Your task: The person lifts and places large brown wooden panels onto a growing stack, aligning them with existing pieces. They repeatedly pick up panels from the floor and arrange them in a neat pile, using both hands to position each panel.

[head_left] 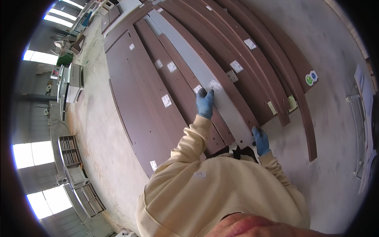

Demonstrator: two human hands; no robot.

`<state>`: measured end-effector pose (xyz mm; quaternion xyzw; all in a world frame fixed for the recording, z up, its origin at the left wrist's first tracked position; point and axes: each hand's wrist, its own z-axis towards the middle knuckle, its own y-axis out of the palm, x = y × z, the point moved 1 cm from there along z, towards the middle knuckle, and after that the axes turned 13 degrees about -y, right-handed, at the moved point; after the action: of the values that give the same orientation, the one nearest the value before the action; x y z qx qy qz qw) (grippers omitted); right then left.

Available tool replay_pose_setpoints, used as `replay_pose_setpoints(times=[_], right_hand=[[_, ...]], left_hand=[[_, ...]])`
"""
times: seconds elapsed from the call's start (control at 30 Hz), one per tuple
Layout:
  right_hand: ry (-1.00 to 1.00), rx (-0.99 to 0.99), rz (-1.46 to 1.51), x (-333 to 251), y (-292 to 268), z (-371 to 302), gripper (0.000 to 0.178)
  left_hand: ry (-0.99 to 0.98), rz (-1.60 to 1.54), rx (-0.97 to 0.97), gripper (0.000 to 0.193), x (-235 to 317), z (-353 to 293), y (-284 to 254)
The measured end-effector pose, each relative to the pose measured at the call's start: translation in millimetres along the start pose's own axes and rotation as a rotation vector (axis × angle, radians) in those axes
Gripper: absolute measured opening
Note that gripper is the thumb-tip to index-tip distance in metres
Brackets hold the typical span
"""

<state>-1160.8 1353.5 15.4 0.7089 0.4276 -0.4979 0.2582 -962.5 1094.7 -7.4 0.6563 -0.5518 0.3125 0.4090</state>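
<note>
Board (229,116), grey-faced, slants lengthwise toward upper left, hands (204,105) (261,141) pinching its edges

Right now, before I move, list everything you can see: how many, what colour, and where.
Brown boards: several, overlapping, brown, across the centre
Grey strip: one, light grey, lengthwise among the boards
Labels: at least eight, white, mostly on the boards
Round-ended sticker: one, white with green and blue, board at right
Pale blocks: two, yellowish, by board ends
Floor: one, pale grey, around the boards
Shelf racks: two, grey-brown, lower left
Cabinet-like machine: one, whitish, upper left
Bright windows: several, white, left wall
Sweatshirt: one, cream, bottom centre
Left hand: one, blue glove, at the strip's left edge
Right hand: one, blue glove, beside the strip's near end
</note>
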Motion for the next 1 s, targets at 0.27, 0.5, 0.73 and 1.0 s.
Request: replay_pose_setpoints(times=[0.27,0.5,0.73,1.0], right_hand=[[-0.052,-0.024,-0.019,-13,0,-4,0.035],[-0.086,0.024,-0.044,13,-2,2,0.035],[-0.007,0.073,0.146,10,1,5,0.032],[0.253,0.009,0.276,20,6,8,0.046]], left_hand=[[-0.666,-0.441,-0.423,0.036,4,8,0],[-0.586,-0.37,-0.378,0.032,-6,48,-3],[-0.337,-0.221,-0.217,0.027,8,39,7],[-0.064,0.037,0.092,0.02,27,24,23]])
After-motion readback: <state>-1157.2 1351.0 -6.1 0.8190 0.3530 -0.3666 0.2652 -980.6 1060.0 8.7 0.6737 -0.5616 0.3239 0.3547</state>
